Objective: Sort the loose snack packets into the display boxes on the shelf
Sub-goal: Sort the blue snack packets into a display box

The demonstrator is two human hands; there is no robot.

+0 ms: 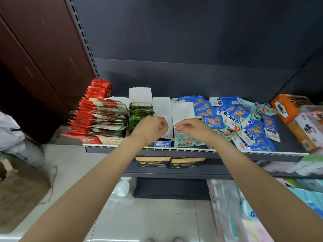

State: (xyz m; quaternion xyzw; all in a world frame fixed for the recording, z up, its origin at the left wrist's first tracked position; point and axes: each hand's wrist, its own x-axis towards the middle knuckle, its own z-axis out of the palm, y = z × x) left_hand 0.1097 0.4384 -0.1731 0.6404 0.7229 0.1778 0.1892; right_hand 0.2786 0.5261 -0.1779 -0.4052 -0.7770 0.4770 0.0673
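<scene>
both hands are working at the middle of the frame, over the front edge of the shelf (192,151). the left hand (150,129) is hovering above the blue display box (163,143), fingers curled in, and whether they are pinching anything i cannot tell, since the knuckles are hiding the fingertips. the right hand (194,128) is sitting over the pale green display box (184,141), fingers bent and pointing left toward that box's tall white back flap (182,110); a pale packet edge seems to be showing under them, but whether they are gripping it i cannot tell either.

the flaps are standing upright behind each box, so packets are dropping in from the front and top, which looks like why both wrists are arching down from above. further left in the frame, the green packets (140,112) are already filed on edge in their box, and the red packets (83,117) and the cream and red packets (110,116) are fanning out in neat rows, faces forward for display.

the loose pile (244,123) of blue and pale green packets is lying flat, overlapping, at the right of the frame, just beside the right hand, so it is within easy reach. my read: plenty of that heap is waiting to be sorted. an orange box (283,107) is sitting at the far right.
</scene>
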